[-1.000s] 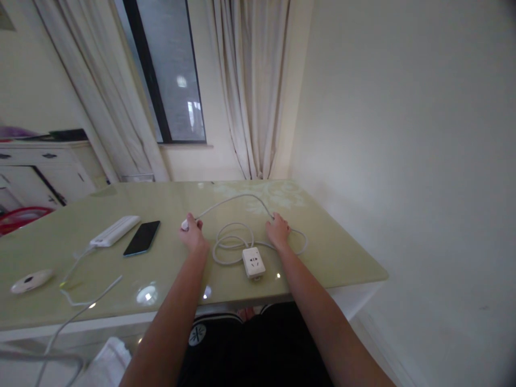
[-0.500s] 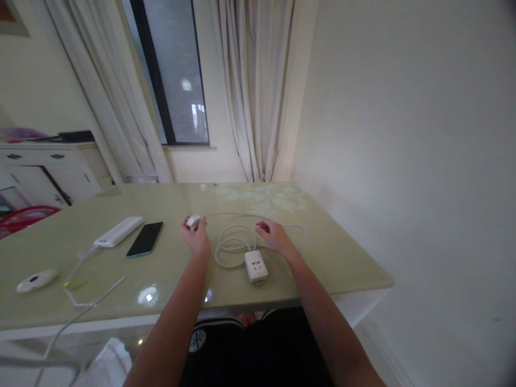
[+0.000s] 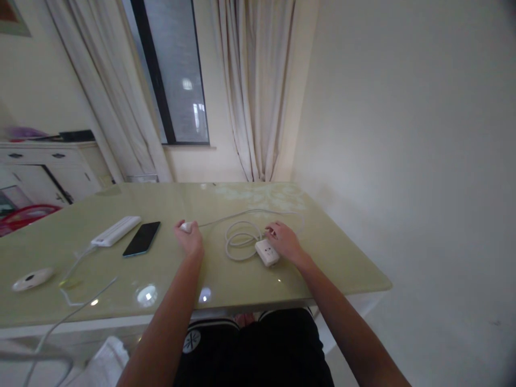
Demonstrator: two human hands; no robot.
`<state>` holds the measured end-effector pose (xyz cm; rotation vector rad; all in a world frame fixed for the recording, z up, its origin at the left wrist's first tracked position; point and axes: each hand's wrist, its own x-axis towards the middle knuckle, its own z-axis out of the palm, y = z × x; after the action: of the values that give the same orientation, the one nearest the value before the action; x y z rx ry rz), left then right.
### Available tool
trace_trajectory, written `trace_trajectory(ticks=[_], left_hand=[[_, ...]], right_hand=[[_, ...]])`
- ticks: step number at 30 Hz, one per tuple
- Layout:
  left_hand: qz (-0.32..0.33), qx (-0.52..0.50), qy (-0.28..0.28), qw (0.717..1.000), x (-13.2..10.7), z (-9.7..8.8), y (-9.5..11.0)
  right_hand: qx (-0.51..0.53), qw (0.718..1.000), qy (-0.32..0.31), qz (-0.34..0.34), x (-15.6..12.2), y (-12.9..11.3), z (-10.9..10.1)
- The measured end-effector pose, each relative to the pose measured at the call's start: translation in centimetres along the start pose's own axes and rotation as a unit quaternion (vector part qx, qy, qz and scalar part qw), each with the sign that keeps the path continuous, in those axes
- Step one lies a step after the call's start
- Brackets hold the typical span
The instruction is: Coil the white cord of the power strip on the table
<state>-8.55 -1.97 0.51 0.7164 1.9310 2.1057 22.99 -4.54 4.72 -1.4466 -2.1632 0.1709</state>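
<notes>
Socket [image 3: 266, 253] on the surface [image 3: 242, 285], just to the near left of the right hand [image 3: 282, 239], the closer one, grip there impossible to tell; long axis slanting far-left to near-right; plug [image 3: 186, 227] gripped in the left hand [image 3: 190, 240], well left.

Black, white-striped shorts [image 3: 250, 355] with round emblem [image 3: 192, 341]

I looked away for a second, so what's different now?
The right hand let go of the cord and is now at the socket box, which has shifted right and a bit away from the person; the cord's loops shifted right too. The left hand still holds the plug, and the phone stayed put.
</notes>
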Motion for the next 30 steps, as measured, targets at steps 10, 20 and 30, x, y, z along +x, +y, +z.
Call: trace_trajectory(ticks=[10,20,30], left_hand=[[0.054,0.247,-0.102,0.962,-1.1,-0.6,-0.1],[0.399,0.215,-0.316,0.834,-6.1,-0.3,2.5],[0.363,0.161,-0.491,0.776,-6.7,0.2,2.1]], right_hand=[[0.225,0.973,0.054,0.006,-4.8,-0.5,1.6],[0.694,0.645,0.27,0.172,-3.4,1.1,0.7],[0.799,0.544,0.173,0.19,-3.4,3.0,0.3]])
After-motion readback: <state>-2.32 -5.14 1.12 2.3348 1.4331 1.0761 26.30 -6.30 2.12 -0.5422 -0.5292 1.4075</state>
